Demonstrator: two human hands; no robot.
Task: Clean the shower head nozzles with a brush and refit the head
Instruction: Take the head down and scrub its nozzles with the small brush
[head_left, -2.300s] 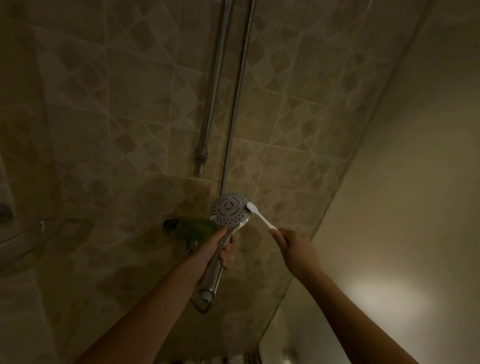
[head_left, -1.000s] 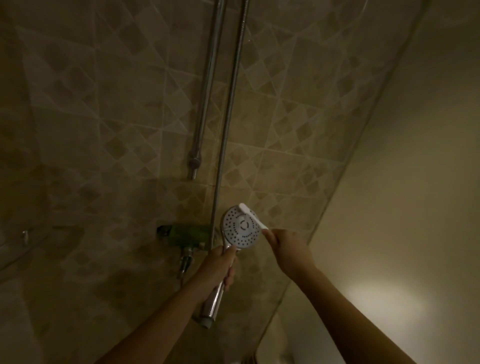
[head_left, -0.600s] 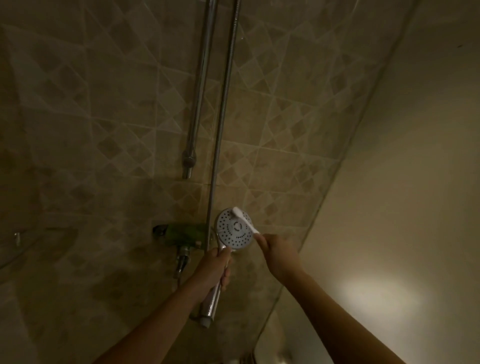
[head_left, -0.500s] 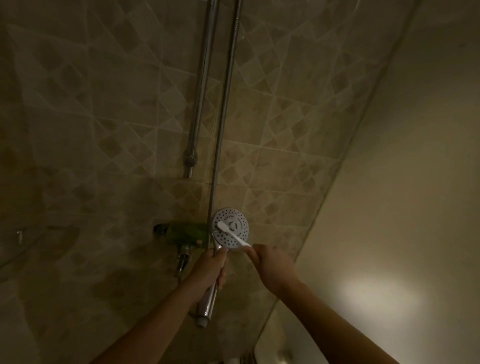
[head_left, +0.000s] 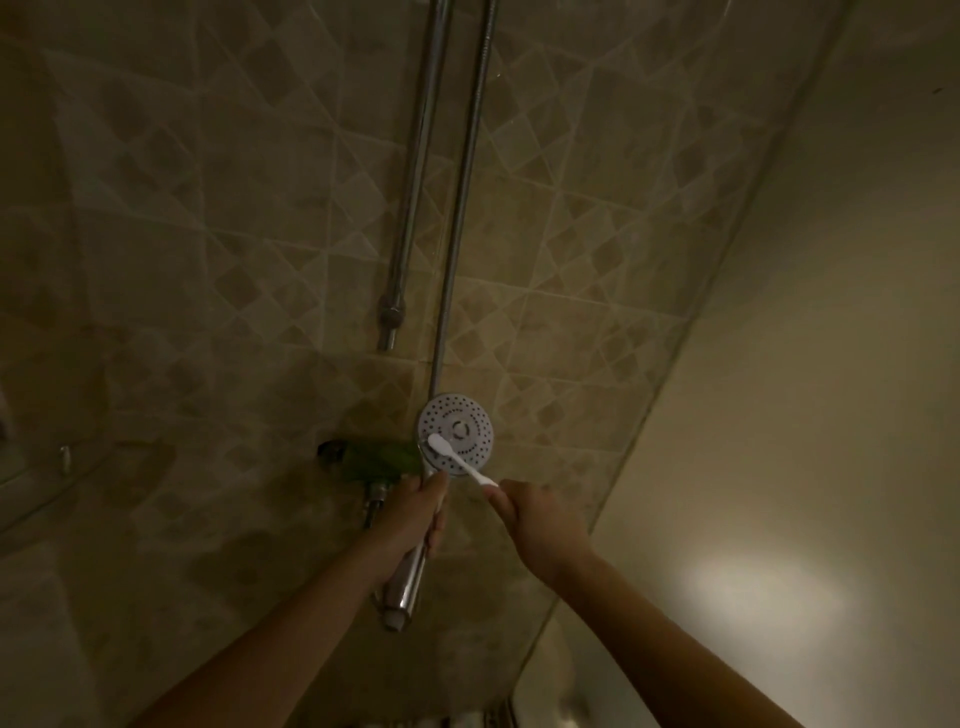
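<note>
A round white shower head (head_left: 465, 423) with dotted nozzles faces me in front of the tiled wall. Its chrome handle (head_left: 408, 587) runs down and to the left, and my left hand (head_left: 413, 512) grips that handle just below the head. My right hand (head_left: 540, 519) holds the handle of a white toothbrush (head_left: 457, 460). The brush head lies on the lower left part of the nozzle face.
A chrome riser rail (head_left: 415, 176) and a metal hose (head_left: 465, 192) run up the tiled wall. A green mixer valve (head_left: 371, 462) sits on the wall left of the shower head. A plain pale wall (head_left: 805, 415) stands at the right.
The brush head has moved from the upper right rim across to the lower left of the nozzle face. Both hands and the shower head have shifted slightly left in view.
</note>
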